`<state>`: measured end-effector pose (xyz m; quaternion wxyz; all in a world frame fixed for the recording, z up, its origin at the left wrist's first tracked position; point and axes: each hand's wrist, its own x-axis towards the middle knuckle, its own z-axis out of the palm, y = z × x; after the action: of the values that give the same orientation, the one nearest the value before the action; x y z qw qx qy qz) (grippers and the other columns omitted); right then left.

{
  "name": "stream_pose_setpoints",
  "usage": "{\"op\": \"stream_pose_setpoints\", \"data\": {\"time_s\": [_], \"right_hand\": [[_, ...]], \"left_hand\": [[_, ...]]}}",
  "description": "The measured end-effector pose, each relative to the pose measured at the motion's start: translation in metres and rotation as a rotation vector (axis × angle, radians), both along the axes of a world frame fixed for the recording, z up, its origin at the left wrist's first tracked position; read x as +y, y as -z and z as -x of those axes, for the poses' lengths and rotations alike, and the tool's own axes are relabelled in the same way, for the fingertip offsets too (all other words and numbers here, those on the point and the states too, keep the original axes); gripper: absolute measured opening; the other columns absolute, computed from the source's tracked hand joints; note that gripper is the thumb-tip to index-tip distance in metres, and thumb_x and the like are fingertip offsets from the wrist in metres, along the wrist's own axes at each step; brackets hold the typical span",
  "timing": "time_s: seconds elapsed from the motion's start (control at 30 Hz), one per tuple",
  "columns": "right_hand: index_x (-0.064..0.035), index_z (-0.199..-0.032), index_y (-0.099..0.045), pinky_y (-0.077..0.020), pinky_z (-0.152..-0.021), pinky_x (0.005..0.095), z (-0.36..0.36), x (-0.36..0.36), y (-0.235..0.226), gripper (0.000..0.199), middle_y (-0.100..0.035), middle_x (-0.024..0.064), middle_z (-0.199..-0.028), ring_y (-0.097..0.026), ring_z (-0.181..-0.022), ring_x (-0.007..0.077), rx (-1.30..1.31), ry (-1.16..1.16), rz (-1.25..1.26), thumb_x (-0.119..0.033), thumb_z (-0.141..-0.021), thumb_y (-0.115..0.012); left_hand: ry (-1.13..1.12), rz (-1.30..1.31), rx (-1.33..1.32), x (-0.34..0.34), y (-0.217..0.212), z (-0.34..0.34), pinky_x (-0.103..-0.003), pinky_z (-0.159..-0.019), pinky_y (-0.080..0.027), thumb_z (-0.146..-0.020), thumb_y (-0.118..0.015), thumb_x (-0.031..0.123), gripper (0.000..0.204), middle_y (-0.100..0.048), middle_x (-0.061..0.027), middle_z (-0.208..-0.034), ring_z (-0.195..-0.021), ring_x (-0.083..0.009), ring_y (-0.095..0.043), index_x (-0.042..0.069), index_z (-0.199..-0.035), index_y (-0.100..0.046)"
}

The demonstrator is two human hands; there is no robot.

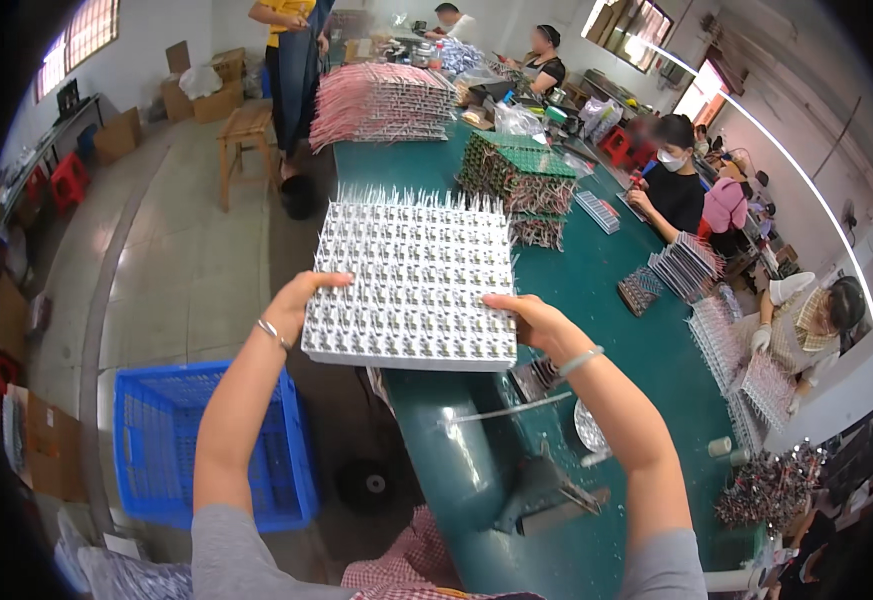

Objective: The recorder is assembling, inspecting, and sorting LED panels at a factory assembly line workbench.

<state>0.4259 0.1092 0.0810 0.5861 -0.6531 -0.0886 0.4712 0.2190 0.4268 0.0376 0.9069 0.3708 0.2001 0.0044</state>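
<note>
At nine o'clock my left hand (301, 305) clasps the white foam tray (411, 285) of pins, held above the green table (596, 290) edge; at three o'clock my right hand (531, 320) grips its opposite side. It looks light, stiff and crumbly, so I'd hold it by the edges.

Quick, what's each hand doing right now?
Left hand: closed on the left edge of the white tray.
Right hand: closed on the tray's right edge.
</note>
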Motion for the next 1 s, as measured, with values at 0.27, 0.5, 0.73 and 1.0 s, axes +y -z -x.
{"op": "stream_pose_setpoints", "data": {"time_s": [0.27, 0.5, 0.73, 1.0], "right_hand": [[0.0044, -0.115, -0.062, -0.0568, -0.082, 0.0467, -0.064, 0.108, 0.074, 0.056, -0.070, 0.0152, -0.105, -0.069, -0.093, 0.0276, 0.152, 0.175, -0.122, -0.026, -0.074, -0.085], [-0.0008, -0.120, -0.060, -0.0524, -0.086, 0.0495, -0.051, 0.139, 0.060, 0.056, -0.068, 0.0156, -0.108, -0.067, -0.099, 0.0284, 0.196, 0.319, -0.027, -0.030, -0.078, -0.082], [0.0014, -0.123, -0.057, -0.0558, -0.079, 0.0560, -0.052, 0.146, 0.058, 0.050, -0.067, 0.0158, -0.110, -0.070, -0.094, 0.0296, 0.212, 0.339, -0.102, -0.025, -0.085, -0.075], [0.0001, -0.128, -0.053, -0.0510, -0.082, 0.0646, -0.056, 0.149, 0.070, 0.056, -0.066, 0.0164, -0.115, -0.067, -0.101, 0.0329, 0.117, 0.183, -0.177, -0.032, -0.086, -0.072]], "left_hand": [[0.061, -0.216, 0.199, 0.125, -0.014, -0.117, -0.040, -0.081, -0.059, -0.080, -0.070, 0.005, 0.035, -0.071, -0.0183, -0.103, -0.084, -0.0282, -0.072, -0.005, -0.112, -0.064], [0.254, -0.559, 0.327, 0.190, 0.014, -0.185, -0.033, -0.068, -0.058, -0.081, -0.077, 0.018, 0.037, -0.073, -0.0130, -0.094, -0.074, -0.0206, -0.071, -0.003, -0.110, -0.066], [0.245, -0.847, 0.175, 0.197, 0.016, -0.211, -0.031, -0.063, -0.056, -0.077, -0.082, 0.021, 0.040, -0.072, -0.0136, -0.086, -0.070, -0.0181, -0.069, -0.010, -0.100, -0.068], [-0.301, -1.803, 0.173, 0.212, 0.017, -0.204, -0.038, -0.085, -0.052, -0.079, -0.077, 0.032, 0.051, -0.070, -0.0234, -0.099, -0.093, -0.0319, -0.068, -0.009, -0.106, -0.065]]}}
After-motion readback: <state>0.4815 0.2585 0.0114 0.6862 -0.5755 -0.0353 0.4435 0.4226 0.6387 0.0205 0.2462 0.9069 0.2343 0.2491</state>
